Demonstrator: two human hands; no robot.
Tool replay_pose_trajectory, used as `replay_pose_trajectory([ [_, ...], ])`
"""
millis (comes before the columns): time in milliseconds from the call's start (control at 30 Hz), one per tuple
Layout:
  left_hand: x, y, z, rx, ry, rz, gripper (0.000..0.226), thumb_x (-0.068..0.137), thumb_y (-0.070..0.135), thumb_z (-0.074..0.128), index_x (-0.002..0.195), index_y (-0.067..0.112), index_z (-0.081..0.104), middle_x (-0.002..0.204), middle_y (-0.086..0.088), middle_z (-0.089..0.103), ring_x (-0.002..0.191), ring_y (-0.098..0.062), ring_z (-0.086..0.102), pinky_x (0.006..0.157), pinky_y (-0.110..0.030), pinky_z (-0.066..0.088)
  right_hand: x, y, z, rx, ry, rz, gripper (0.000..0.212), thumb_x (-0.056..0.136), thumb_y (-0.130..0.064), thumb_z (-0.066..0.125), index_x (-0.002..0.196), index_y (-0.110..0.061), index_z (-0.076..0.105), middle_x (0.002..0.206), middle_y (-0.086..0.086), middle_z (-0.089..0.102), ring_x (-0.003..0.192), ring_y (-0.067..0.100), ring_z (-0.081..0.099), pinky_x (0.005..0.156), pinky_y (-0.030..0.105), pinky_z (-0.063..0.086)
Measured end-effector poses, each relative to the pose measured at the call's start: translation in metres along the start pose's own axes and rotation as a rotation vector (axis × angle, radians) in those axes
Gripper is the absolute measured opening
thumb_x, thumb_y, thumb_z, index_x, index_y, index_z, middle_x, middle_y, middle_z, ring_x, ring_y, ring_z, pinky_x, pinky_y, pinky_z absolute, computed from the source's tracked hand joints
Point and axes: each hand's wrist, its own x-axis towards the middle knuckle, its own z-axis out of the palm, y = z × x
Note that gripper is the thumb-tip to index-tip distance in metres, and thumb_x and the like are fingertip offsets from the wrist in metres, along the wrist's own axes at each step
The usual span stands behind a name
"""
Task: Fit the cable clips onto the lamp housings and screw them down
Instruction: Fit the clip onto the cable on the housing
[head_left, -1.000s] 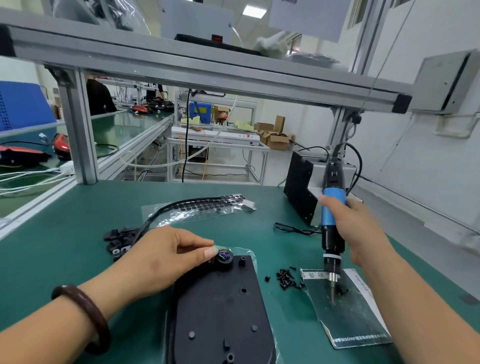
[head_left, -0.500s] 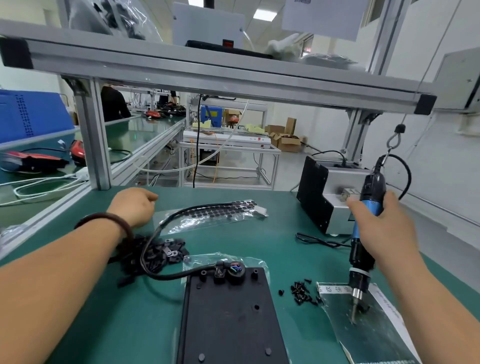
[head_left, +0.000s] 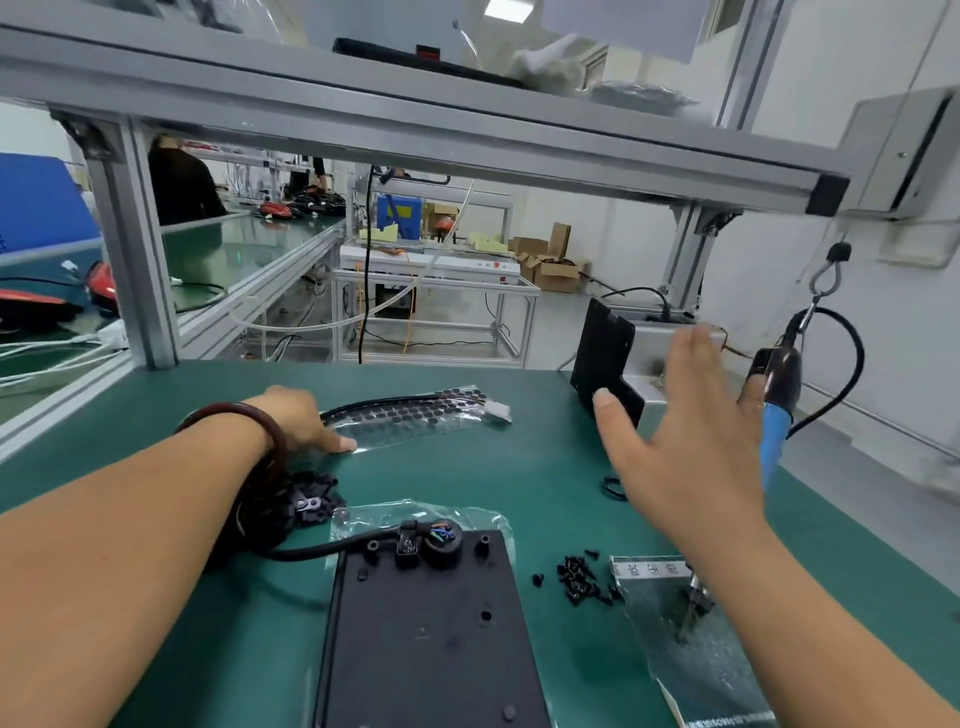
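Green bench mat (head_left: 493, 467) beneath all items. Black lamp housing (head_left: 431, 639) flat at near centre, with a clear wrapper (head_left: 374, 514) showing under its far edge. One cable clip (head_left: 407, 540) seated at that far edge, over the black cable (head_left: 311, 552) and just beside a round grommet (head_left: 441, 538) with coloured wires inside. Screw in that clip: cannot tell. Loose cable clips (head_left: 311, 501) heaped left of the housing, partly hidden by the left forearm. Small black screws (head_left: 576, 579) scattered right of the housing, beside a silvery pouch (head_left: 685, 654).

Left hand (head_left: 296, 418): rests on the mat at the near edge of a bag of black dots (head_left: 410, 415), one digit stretched onto that edge. Remaining fingers hidden behind the back of the hand — position not determinable. Dark bracelet (head_left: 272, 441) at the wrist.

Right hand (head_left: 685, 447): raised above the mat, motion-blurred, fingers straight and spread apart, gripping nothing. Blue-handled electric screwdriver (head_left: 774, 415) hanging from a hook just to its right — contact with the fingertips not determinable. Bit tip (head_left: 688, 618) down at the pouch, close to the right forearm. Black rubber ring (head_left: 614, 488) on the mat, partly behind that hand.
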Motion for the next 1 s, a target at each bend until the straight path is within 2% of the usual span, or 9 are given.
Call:
replay_pose_trajectory([
  [167, 0.002, -0.004, 0.003, -0.027, 0.001, 0.025, 0.069, 0.074, 0.069, 0.061, 0.12, 0.017, 0.06, 0.127, -0.012, 0.056, 0.119, -0.029, 0.045, 0.102, -0.04, 0.041, -0.005, -0.015, 0.005, 0.018, -0.052, -0.071, 0.085, 0.09, -0.059, 0.036, 0.154, -0.015, 0.004, 0.162, -0.002, 0.001, 0.148, 0.007, -0.005, 0.109, 0.022, -0.026],
  [267, 0.002, -0.005, 0.005, -0.032, 0.004, 0.06, 0.053, 0.077, 0.065, 0.061, 0.096, 0.016, 0.065, 0.116, -0.011, 0.061, 0.105, -0.028, 0.05, 0.099, -0.039, 0.043, -0.008, -0.02, 0.005, 0.05, -0.092, -0.099, 0.086, 0.088, -0.062, 0.032, 0.154, -0.016, 0.003, 0.162, -0.004, 0.001, 0.144, -0.001, -0.009, 0.111, 0.024, -0.022],
  [433, -0.001, -0.002, 0.005, -0.06, -0.001, 0.098, 0.057, 0.076, 0.062, 0.065, 0.107, 0.015, 0.06, 0.121, -0.012, 0.055, 0.105, -0.027, 0.053, 0.095, -0.034, 0.044, -0.009, -0.027, 0.007, 0.085, -0.136, -0.145, 0.086, 0.086, -0.066, 0.026, 0.154, -0.02, -0.003, 0.161, -0.009, -0.003, 0.133, -0.012, -0.017, 0.107, 0.017, -0.027],
  [567, -0.009, 0.006, -0.009, -0.236, -0.021, 0.184, 0.055, 0.072, 0.08, 0.047, 0.079, 0.028, 0.064, 0.092, 0.006, 0.058, 0.09, -0.018, 0.056, 0.082, -0.03, 0.043, -0.009, -0.03, 0.011, 0.082, -0.149, -0.148, 0.085, 0.087, -0.064, 0.027, 0.154, -0.021, -0.004, 0.161, -0.01, -0.004, 0.134, -0.01, -0.014, 0.101, 0.013, -0.031],
  [633, -0.005, 0.007, -0.014, -0.255, 0.05, 0.163, 0.054, 0.085, 0.069, 0.041, 0.069, 0.024, 0.065, 0.082, 0.004, 0.062, 0.077, -0.017, 0.059, 0.07, -0.026, 0.045, -0.01, -0.03, 0.012, 0.083, -0.167, -0.15, 0.084, 0.089, -0.062, 0.029, 0.154, -0.021, -0.004, 0.161, -0.01, -0.005, 0.135, -0.009, -0.014, 0.099, 0.011, -0.032],
  [700, 0.0, 0.008, -0.011, -0.117, 0.101, 0.147, 0.047, 0.086, 0.058, 0.055, 0.071, 0.015, 0.067, 0.071, 0.0, 0.064, 0.065, -0.016, 0.057, 0.059, -0.024, 0.042, -0.012, -0.029, 0.014, 0.097, -0.179, -0.151, 0.083, 0.09, -0.062, 0.03, 0.154, -0.022, -0.004, 0.161, -0.011, -0.005, 0.136, -0.009, -0.014, 0.1, 0.011, -0.031],
  [733, 0.002, 0.01, -0.008, -0.051, 0.095, 0.13, 0.047, 0.081, 0.059, 0.062, 0.083, 0.013, 0.071, 0.079, -0.003, 0.068, 0.072, -0.017, 0.06, 0.065, -0.025, 0.045, -0.013, -0.028, 0.015, 0.102, -0.182, -0.152, 0.083, 0.089, -0.063, 0.029, 0.154, -0.023, -0.005, 0.161, -0.012, -0.005, 0.136, -0.01, -0.014, 0.101, 0.012, -0.03],
  [833, 0.005, 0.015, -0.001, 0.057, 0.016, 0.036, 0.087, 0.068, 0.073, 0.063, 0.123, 0.006, 0.058, 0.124, -0.013, 0.06, 0.114, -0.026, 0.054, 0.095, -0.03, 0.045, -0.014, -0.023, 0.016, 0.115, -0.185, -0.152, 0.084, 0.087, -0.065, 0.025, 0.154, -0.023, -0.004, 0.161, -0.012, -0.004, 0.137, -0.009, -0.013, 0.105, 0.015, -0.026],
  [1000, 0.008, 0.02, -0.004, 0.118, -0.026, -0.036, 0.102, 0.056, 0.084, 0.059, 0.129, 0.013, 0.052, 0.14, -0.015, 0.04, 0.124, -0.032, 0.045, 0.105, -0.038, 0.039, -0.014, -0.019, 0.016, 0.133, -0.197, -0.135, 0.084, 0.087, -0.065, 0.027, 0.154, -0.023, -0.002, 0.161, -0.012, 0.0, 0.141, -0.006, -0.008, 0.111, 0.019, -0.02],
])
